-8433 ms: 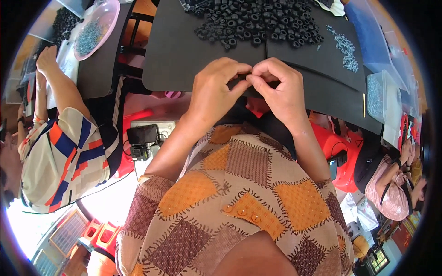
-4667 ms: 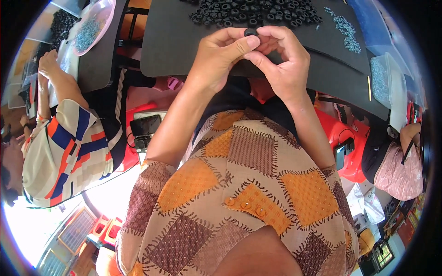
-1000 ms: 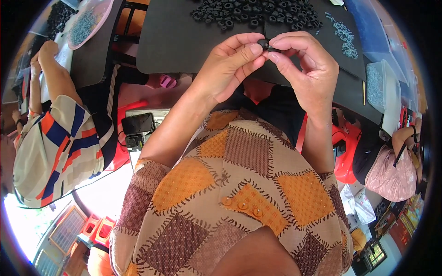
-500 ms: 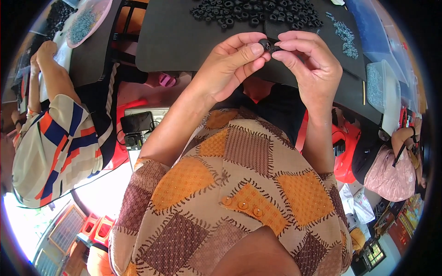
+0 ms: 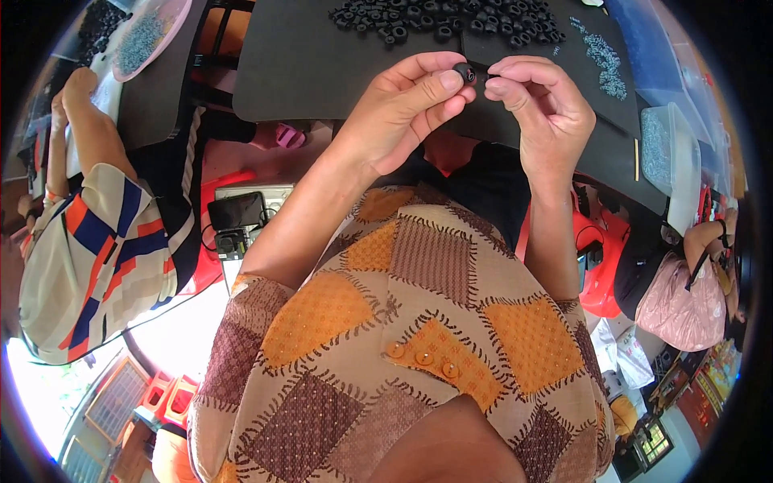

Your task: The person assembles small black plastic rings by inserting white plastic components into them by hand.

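Over the near edge of a dark table (image 5: 298, 72), my left hand (image 5: 403, 109) pinches a small round black part (image 5: 465, 73) between thumb and fingers. Its hollow round face is turned toward my right hand (image 5: 547, 109). Thumb and index finger of that hand are closed on a tiny black piece (image 5: 489, 78), mostly covered by the fingertips. A narrow gap separates this piece from the round part. Beyond my hands lies a heap of similar black ring-shaped parts (image 5: 443, 20). To the right of the heap, small silvery-blue metal pieces (image 5: 605, 64) are spread on the table.
A clear plastic tub (image 5: 676, 157) with more small metal pieces stands at the table's right edge. At far left is a pink basin (image 5: 153, 56) of similar pieces. Co-workers sit on both sides, one in a patterned top (image 5: 97, 258), another in pink (image 5: 680, 302).
My right hand has moved slightly right, away from the round part, and a gap now shows between that part and the tiny piece. My left hand keeps its hold almost in place.
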### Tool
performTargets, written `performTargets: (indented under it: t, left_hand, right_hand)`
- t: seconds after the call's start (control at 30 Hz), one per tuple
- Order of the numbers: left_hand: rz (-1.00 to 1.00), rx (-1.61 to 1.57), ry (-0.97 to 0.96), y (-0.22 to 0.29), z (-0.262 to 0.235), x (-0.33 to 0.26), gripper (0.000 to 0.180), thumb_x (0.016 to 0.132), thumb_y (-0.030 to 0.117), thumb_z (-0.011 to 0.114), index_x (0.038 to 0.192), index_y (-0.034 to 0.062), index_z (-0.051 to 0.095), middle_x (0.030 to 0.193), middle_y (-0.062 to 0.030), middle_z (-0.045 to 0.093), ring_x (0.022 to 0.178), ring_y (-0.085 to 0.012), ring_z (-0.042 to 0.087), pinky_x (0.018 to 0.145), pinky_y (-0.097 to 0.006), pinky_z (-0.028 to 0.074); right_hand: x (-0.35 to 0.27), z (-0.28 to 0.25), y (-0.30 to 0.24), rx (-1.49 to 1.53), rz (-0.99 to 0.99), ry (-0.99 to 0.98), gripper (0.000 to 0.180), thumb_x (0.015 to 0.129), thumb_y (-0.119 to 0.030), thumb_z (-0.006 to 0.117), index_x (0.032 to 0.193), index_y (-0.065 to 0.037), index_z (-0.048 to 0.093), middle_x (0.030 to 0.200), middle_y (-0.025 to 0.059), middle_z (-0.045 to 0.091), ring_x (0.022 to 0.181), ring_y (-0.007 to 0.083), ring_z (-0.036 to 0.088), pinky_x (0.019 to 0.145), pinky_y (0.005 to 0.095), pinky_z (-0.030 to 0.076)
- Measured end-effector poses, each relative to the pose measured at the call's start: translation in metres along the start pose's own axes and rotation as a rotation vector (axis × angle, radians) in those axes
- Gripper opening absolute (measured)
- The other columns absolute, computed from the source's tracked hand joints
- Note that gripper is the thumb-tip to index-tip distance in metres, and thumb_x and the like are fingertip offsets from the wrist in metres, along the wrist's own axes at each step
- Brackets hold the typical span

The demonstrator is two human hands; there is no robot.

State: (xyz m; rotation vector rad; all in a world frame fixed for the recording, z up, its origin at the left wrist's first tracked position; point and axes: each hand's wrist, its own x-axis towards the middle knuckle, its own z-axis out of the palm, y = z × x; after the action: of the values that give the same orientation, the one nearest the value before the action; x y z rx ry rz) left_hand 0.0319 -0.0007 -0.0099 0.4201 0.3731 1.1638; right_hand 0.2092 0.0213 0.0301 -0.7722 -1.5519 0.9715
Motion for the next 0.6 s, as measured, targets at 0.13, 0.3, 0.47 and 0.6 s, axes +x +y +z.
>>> performTargets:
  t: [0.13,0.3,0.47,0.6]
  left_hand:
    - [0.012,-0.005,-0.005,-0.0001,0.0006,-0.0002,0.024,0.094,0.006,0.061,0.118,0.0019,0.061,0.103,-0.0093,0.068,0.093,-0.0154,0.068,0.082,-0.023,0.058]
    - [0.035,0.030,0.021,0.0005,-0.0016,-0.0009,0.023,0.094,0.007,0.062,0.117,0.0016,0.062,0.103,-0.0097,0.068,0.093,-0.0153,0.068,0.082,-0.023,0.058]
    - [0.038,0.038,0.007,0.0012,-0.0004,-0.0007,0.026,0.092,0.006,0.065,0.116,-0.0016,0.060,0.101,-0.0098,0.067,0.093,-0.0173,0.068,0.083,-0.024,0.058]
    - [0.050,0.072,0.000,0.0016,0.0027,-0.0028,0.026,0.091,0.006,0.066,0.116,-0.0011,0.060,0.100,-0.0089,0.067,0.091,-0.0157,0.068,0.082,-0.025,0.057]
  right_hand:
    - [-0.0015,0.0015,0.0032,-0.041,-0.041,-0.008,0.014,0.080,0.009,0.071,0.093,0.003,0.067,0.093,0.0090,0.068,0.085,0.0121,0.065,0.073,0.0233,0.054]
    - [-0.0019,0.0010,0.0000,-0.192,-0.116,-0.042,0.018,0.077,0.010,0.072,0.093,0.001,0.068,0.095,0.0085,0.069,0.087,0.0130,0.065,0.075,0.0236,0.053]
    - [-0.0002,0.0003,-0.0038,-0.238,-0.116,-0.047,0.020,0.075,0.008,0.074,0.092,-0.001,0.068,0.093,0.0060,0.070,0.085,0.0126,0.065,0.075,0.0249,0.052]
    - [0.0002,0.0011,-0.0038,-0.221,-0.113,-0.040,0.020,0.074,0.006,0.075,0.091,-0.001,0.068,0.092,0.0056,0.070,0.080,0.0124,0.064,0.073,0.0249,0.051]
